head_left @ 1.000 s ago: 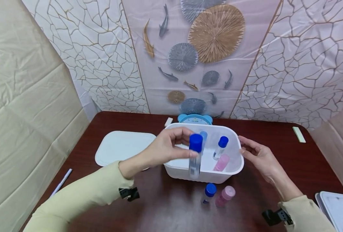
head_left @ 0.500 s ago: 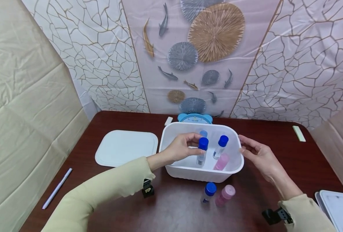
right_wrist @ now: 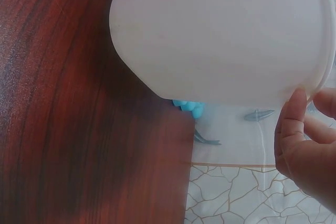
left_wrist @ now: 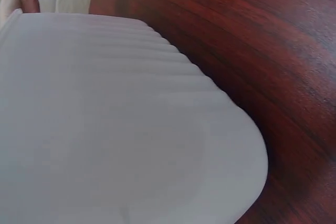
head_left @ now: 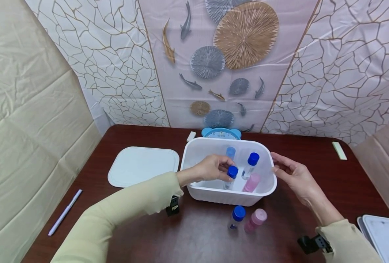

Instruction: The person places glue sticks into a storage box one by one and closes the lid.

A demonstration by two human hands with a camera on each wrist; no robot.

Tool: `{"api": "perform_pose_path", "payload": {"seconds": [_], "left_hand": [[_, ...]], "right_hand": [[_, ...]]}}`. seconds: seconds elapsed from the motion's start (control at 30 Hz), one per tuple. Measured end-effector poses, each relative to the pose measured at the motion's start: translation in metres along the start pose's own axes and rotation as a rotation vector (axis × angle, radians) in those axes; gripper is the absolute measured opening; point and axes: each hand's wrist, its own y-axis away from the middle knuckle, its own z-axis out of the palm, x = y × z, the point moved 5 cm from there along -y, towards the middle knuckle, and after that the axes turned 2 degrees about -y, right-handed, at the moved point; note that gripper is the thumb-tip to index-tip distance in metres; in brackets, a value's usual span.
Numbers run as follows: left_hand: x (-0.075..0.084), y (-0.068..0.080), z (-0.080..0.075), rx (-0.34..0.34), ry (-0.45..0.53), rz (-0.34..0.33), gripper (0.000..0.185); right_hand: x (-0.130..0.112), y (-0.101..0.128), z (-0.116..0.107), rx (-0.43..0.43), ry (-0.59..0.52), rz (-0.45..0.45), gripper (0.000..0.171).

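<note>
A: Nearest to us, two tubes lie on the tabletop (head_left: 142, 226), a blue-capped tube (head_left: 235, 217) and a pink tube (head_left: 255, 221) side by side, just in front of the white tub (head_left: 229, 197).

B: And our left hand (head_left: 211, 168)? A second ago it held its tube high above the tub's front wall.

A: Now it has gone down inside the tub. Our fingers (head_left: 223, 174) are curled and pinch the held tube (head_left: 230, 176) just under its blue cap. The tube stands nearly upright, cap up, its bottom down in the tub.

B: Our right hand (head_left: 293, 179) has stayed put. Its fingers are loosely bent and touch the tub's right rim.

A: Two more blue-capped tubes and a pink one stand farther in. Past the tub sits a blue clock (head_left: 221, 133), and a white lid (head_left: 143, 166) lies to the left.

B: The left wrist view shows only the tub's outer wall and the lying tube's barcode label. The right wrist view shows our fingertips at the rim.
</note>
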Motion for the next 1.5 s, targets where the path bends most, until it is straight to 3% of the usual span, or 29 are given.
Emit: {"api": "perform_pose_path", "payload": {"seconds": [0.27, 0.57, 0.73, 0.83, 0.93, 1.03, 1.17, 1.3, 1.5], "left_hand": [[0.002, -0.001, 0.004, -0.028, -0.087, 0.03, 0.03], [0.009, 0.004, -0.002, 0.009, -0.209, 0.07, 0.044], [0.022, 0.018, -0.01, 0.059, -0.225, 0.183, 0.046], [0.036, 0.037, -0.01, 0.086, -0.126, 0.284, 0.042], [0.044, 0.06, -0.004, 0.091, 0.046, 0.338, 0.036], [0.04, 0.082, 0.009, 0.09, 0.235, 0.328, 0.033], [0.017, 0.104, 0.031, 0.084, 0.431, 0.281, 0.034], [-0.007, 0.11, 0.047, 0.1, 0.512, 0.227, 0.039], [-0.026, 0.102, 0.063, 0.098, 0.53, 0.161, 0.044]], "right_hand": [[-0.001, 0.0, 0.001, 0.003, -0.013, -0.016, 0.055], [0.0, 0.001, 0.001, 0.004, -0.003, -0.003, 0.055], [0.0, 0.001, 0.0, -0.001, 0.012, 0.016, 0.056], [0.0, 0.0, 0.0, -0.006, 0.027, 0.027, 0.056], [0.0, 0.0, 0.0, -0.008, 0.033, 0.026, 0.056], [-0.001, 0.0, 0.0, -0.007, 0.027, 0.014, 0.056], [-0.002, 0.0, -0.001, -0.002, 0.026, -0.003, 0.055], [-0.002, 0.0, -0.001, 0.001, 0.027, -0.006, 0.055], [0.0, 0.0, 0.0, -0.002, 0.018, 0.015, 0.056]]}}
